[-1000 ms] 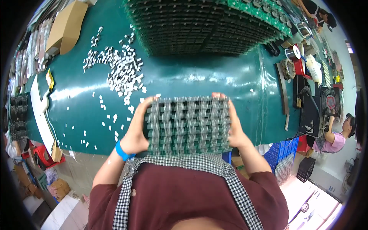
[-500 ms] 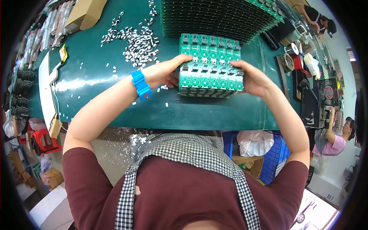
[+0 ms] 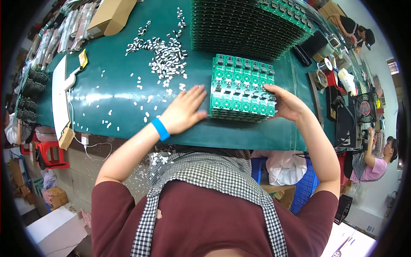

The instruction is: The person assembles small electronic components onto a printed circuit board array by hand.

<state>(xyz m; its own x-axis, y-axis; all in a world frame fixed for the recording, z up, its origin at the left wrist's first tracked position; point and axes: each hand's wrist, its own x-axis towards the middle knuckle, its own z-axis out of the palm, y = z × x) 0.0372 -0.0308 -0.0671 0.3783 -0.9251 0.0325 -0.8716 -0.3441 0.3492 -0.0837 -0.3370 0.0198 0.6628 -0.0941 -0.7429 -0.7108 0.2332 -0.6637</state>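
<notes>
A stack of green circuit boards (image 3: 242,90) lies on the green table in front of me, its top panel lined with rows of round patterns and small dark parts. My right hand (image 3: 287,103) grips the stack's right edge, thumb on top and the other fingers partly hidden beside it. Left of the stack and apart from it, my left hand (image 3: 185,112) lies flat on the table, fingers stretched out, nothing in it. Small white-and-dark pieces (image 3: 168,58) form a loose heap beyond my left hand. A blue band (image 3: 160,129) circles my left wrist.
A much larger block of stacked circuit boards (image 3: 244,30) stands behind the small stack. White scraps lie across the table's left half. A white panel (image 3: 61,96) and a cardboard box (image 3: 110,18) are at the left. Two other people work at the far right.
My left hand has let go of the stack's left side and come down flat on the table. My right hand stays at the stack's right edge. The view has shifted slightly.
</notes>
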